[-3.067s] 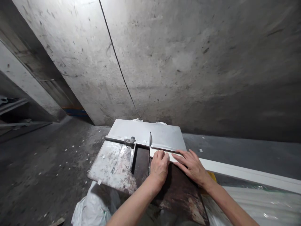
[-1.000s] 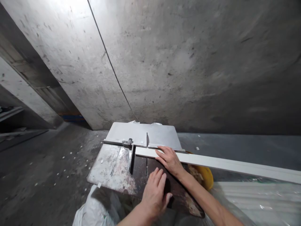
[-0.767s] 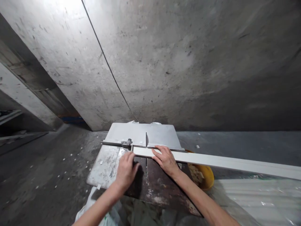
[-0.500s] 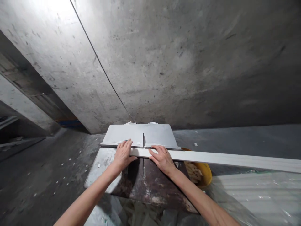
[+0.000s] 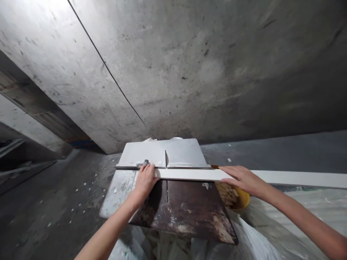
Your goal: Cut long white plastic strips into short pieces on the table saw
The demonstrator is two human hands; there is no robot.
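A long white strip (image 5: 189, 174) lies across a worn table (image 5: 195, 202) with a narrow slot (image 5: 167, 193) in it, along a thin metal fence (image 5: 124, 167). My left hand (image 5: 145, 179) is closed around the strip's left end, left of the slot, beside a small dark knob (image 5: 146, 162) on the fence. Farther right, just past the table's edge, my right hand (image 5: 240, 178) grips the strip with its thumb on the near side and fingers on the far side. The strip runs on past it out of view.
A yellow bucket (image 5: 245, 198) with cut pieces stands under the strip at the right. Plastic-wrapped white lengths (image 5: 311, 213) lie beyond it. A concrete wall (image 5: 189, 72) rises behind the table, with a cable (image 5: 114, 77) across it. White scraps dot the floor (image 5: 62, 195).
My right hand has slid right along the strip, from beside the slot to past the table's edge. My left hand stays at the strip's left end. The view has shifted slightly.
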